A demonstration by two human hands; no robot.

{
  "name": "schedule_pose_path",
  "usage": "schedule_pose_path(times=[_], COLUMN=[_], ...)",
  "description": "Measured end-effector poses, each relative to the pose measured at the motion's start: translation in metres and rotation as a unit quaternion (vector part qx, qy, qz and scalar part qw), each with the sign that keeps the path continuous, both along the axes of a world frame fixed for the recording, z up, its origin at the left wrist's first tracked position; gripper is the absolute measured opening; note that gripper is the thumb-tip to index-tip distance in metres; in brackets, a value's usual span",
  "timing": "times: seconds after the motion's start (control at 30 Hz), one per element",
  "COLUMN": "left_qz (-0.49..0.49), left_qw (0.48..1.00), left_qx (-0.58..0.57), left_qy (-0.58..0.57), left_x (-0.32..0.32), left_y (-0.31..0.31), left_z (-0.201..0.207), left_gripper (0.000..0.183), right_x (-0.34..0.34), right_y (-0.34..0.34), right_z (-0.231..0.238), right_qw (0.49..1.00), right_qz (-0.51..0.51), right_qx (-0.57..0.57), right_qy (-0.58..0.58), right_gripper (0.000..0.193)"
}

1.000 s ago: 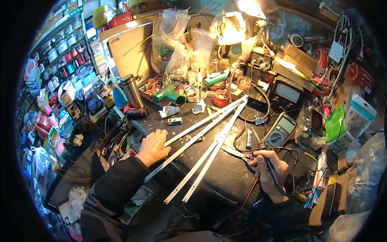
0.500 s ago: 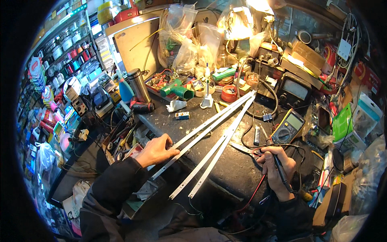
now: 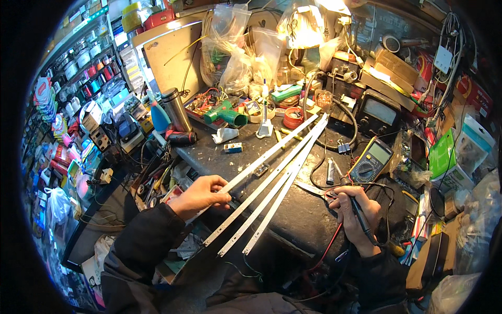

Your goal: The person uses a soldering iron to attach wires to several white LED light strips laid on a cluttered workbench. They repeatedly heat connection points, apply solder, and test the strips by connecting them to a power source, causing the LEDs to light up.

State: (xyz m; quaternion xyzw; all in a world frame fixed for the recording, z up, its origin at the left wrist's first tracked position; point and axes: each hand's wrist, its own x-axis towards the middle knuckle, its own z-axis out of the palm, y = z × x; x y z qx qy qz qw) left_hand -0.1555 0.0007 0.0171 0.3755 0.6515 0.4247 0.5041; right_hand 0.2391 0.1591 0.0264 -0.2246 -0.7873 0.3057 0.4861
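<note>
Four long white strips, which look like LED strips, fan across the dark bench, converging at the far end. My left hand (image 3: 201, 198) pinches the near part of the leftmost LED strip (image 3: 266, 155) between thumb and fingers. The other LED strips (image 3: 271, 210) lie to its right, their near ends jutting past the bench edge. On the right, my right hand (image 3: 358, 214) is closed around a black test probe (image 3: 362, 215), tip pointing up and away. A red lead (image 3: 330, 248) hangs below that hand. Scissors (image 3: 309, 189) lie beside its fingers, their handles partly hidden.
A multimeter (image 3: 371, 161) lies beyond my right hand, near a small silver cylinder (image 3: 330, 171). Behind the strips are a red round tin (image 3: 293, 118), a green tube-shaped part (image 3: 226, 115) and a metal flask (image 3: 177, 111). A lit lamp (image 3: 303, 29) hangs above; loose cables cross the right side.
The leftmost strip has swung apart from its neighbour, widening the gap between them. My left hand still grips it. My right hand keeps the probe in nearly the same place.
</note>
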Motion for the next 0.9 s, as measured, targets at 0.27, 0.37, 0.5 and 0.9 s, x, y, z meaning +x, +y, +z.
schedule_pose_path(times=[0.27,0.37,0.5,0.9], left_qz=[-0.043,-0.022,-0.019,-0.045], left_qw=[0.989,0.99,0.997,0.981], left_qx=[0.03,0.004,-0.034,-0.089], left_qy=[0.137,0.139,0.062,-0.167], left_x=[0.038,0.059,0.096,0.141], left_y=[-0.008,-0.012,-0.014,-0.012], left_z=[-0.026,-0.031,-0.046,-0.032], left_gripper=[0.028,0.048,0.066,0.041], right_x=[0.003,0.003,0.002,0.003], right_y=[-0.001,-0.001,0.0,-0.001], right_z=[0.001,0.001,0.001,0.002], right_qw=[1.0,1.0,1.0,1.0], right_qz=[0.001,0.005,0.005,0.016], right_qx=[-0.008,-0.012,-0.004,-0.005], right_qy=[-0.018,-0.025,-0.014,0.012], right_gripper=[0.011,0.012,0.012,0.012])
